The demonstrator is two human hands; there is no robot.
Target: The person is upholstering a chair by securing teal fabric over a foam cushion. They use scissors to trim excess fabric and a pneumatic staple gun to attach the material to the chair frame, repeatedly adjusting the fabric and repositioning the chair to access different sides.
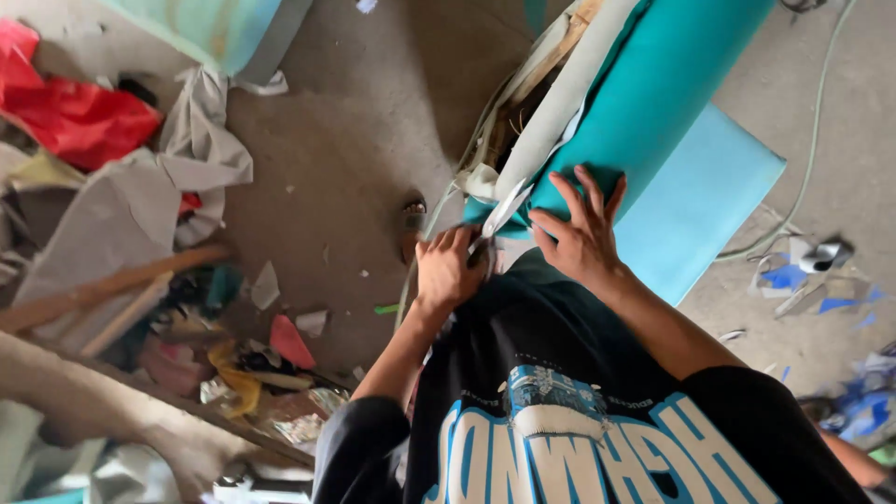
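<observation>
Scissors point(504, 210), one pair, sit in the left hand's point(448, 271) closed grip; right hand point(583, 238) presses spread-fingered on one teal fabric point(653, 84).

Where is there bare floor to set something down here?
Bare concrete floor lies between the grey fabric and the teal panel. The left edge is crowded with scraps, red cloth and wood.
</observation>
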